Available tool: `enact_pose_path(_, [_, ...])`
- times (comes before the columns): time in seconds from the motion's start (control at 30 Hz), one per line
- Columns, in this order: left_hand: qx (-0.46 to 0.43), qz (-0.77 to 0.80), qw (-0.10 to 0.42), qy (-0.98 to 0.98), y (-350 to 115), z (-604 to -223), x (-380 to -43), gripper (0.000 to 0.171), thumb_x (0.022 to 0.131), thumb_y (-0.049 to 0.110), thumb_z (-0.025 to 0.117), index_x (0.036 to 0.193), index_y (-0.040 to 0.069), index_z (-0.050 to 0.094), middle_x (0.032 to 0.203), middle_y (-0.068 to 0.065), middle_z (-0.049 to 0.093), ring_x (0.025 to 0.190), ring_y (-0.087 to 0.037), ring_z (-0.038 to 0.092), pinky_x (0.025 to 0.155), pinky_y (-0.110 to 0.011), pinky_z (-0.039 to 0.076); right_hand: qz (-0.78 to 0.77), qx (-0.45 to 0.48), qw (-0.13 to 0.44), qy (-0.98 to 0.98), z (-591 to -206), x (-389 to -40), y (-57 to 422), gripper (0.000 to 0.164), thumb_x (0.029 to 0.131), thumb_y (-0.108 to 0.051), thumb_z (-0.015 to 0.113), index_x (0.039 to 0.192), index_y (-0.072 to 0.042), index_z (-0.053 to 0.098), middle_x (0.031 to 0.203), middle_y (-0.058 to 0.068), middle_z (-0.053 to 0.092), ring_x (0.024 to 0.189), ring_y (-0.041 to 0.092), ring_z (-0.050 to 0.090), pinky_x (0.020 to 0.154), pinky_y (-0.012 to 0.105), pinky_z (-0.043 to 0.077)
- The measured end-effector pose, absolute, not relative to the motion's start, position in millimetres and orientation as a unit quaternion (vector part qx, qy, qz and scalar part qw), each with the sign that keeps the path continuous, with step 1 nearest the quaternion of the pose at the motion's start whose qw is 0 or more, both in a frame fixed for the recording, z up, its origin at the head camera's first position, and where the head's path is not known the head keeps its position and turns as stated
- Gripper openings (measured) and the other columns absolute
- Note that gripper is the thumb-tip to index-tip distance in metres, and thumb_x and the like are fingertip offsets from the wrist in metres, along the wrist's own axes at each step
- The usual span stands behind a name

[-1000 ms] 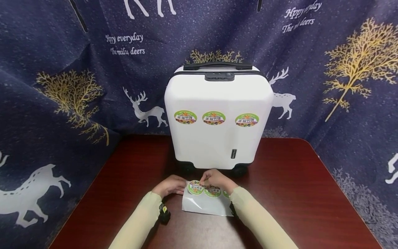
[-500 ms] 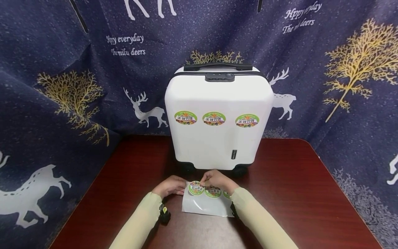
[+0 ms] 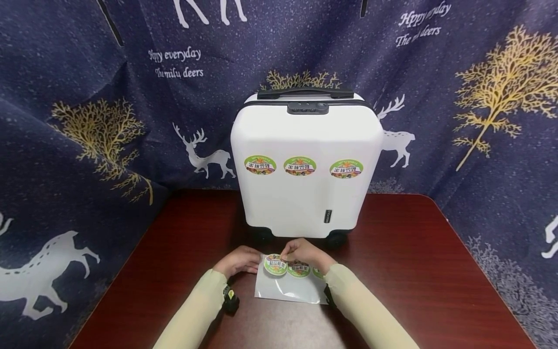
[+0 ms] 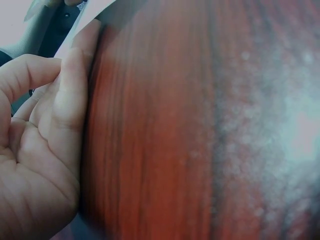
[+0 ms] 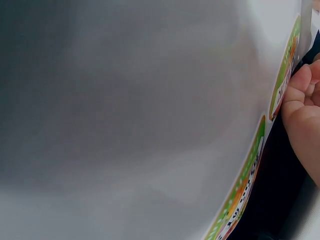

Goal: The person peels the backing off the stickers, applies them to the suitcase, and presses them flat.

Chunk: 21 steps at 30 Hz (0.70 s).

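Likely peeling the leftmost sticker (image 3: 275, 266) off its backing sheet (image 3: 283, 288), judging by the right hand (image 3: 302, 252), apparently pinching the upper right rim between thumb and finger. Look for that sticker near the sheet's top left corner, on the table (image 3: 405, 271) in front of the suitcase (image 3: 307, 145), just beside the middle sticker (image 3: 298, 270). Find the left hand (image 3: 240, 260) at the sheet's left edge with bent fingers — cannot tell whether pinching the backing or merely steadying it. To peel well, keep the backing down with that left hand and draw the rim back low and slowly toward the lower left, rather than straight up, so as not to crease or tear. Best to grip only that small bit of rim, to spare the glue, and to avoid catching the middle sticker too. Being round, no real long axis to give; better to read direction from the lettering — running left to right, upright in the head view. Compare the stickers on the suitcase front (image 3: 260, 165), upside down from here. Take the sheet's long axis as roughly left to right, with the far right partly hidden by the right sleeve (image 3: 366, 303).
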State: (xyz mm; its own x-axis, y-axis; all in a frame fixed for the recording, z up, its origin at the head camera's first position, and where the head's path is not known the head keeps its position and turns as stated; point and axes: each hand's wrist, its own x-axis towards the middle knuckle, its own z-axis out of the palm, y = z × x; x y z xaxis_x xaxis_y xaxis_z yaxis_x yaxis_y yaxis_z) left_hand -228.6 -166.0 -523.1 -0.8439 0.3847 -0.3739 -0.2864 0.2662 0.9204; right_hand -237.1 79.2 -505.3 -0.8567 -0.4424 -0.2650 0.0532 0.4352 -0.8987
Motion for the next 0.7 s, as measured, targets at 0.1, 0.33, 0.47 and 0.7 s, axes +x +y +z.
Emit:
enact_pose_path(0.1, [0.030, 0.600, 0.275, 0.750, -165.8, -521.9, -228.1, 0.042, 0.091, 0.007, 0.060, 0.122, -0.021, 0.060, 0.100, -0.015, 0.076, 0.079, -0.011, 0.071, 0.077, -0.030, 0.063, -0.515, -0.126, 0.237, 0.814, -504.5, -235.2, 78.1, 0.014, 0.093, -0.009, 0.072, 0.094, 0.005, 0.073, 0.083, 0.003, 0.072, 0.073, 0.011, 0.057, 0.068, 0.023, 0.049])
enact_pose_path(0.33, [0.027, 0.597, 0.271, 0.754, -164.8, -519.5, -227.5, 0.039, 0.092, 0.008, 0.061, 0.120, -0.019, 0.063, 0.096, -0.012, 0.077, 0.078, -0.010, 0.071, 0.075, -0.027, 0.063, -0.497, -0.137, 0.231, 0.825, -502.0, -232.7, 75.3, 0.016, 0.093, -0.011, 0.071, 0.099, 0.003, 0.074, 0.092, 0.008, 0.074, 0.078, 0.010, 0.059, 0.071, 0.023, 0.049])
enact_pose_path(0.47, [0.026, 0.598, 0.272, 0.754, -164.3, -520.8, -227.4, 0.039, 0.091, 0.008, 0.061, 0.120, -0.019, 0.062, 0.095, -0.011, 0.076, 0.078, -0.011, 0.071, 0.076, -0.028, 0.063, -0.477, -0.142, 0.236, 0.835, -500.1, -229.9, 74.8, 0.016, 0.093, -0.014, 0.072, 0.100, 0.000, 0.076, 0.094, 0.006, 0.074, 0.081, 0.011, 0.059, 0.073, 0.022, 0.049])
enact_pose_path(0.7, [0.025, 0.588, 0.266, 0.763, -164.1, -520.0, -226.8, 0.041, 0.090, 0.008, 0.062, 0.120, -0.019, 0.062, 0.096, -0.012, 0.076, 0.079, -0.012, 0.070, 0.078, -0.030, 0.063, -0.465, -0.154, 0.228, 0.841, -499.7, -228.6, 78.1, 0.018, 0.093, -0.018, 0.072, 0.101, -0.003, 0.076, 0.096, 0.005, 0.075, 0.082, 0.011, 0.061, 0.073, 0.023, 0.049])
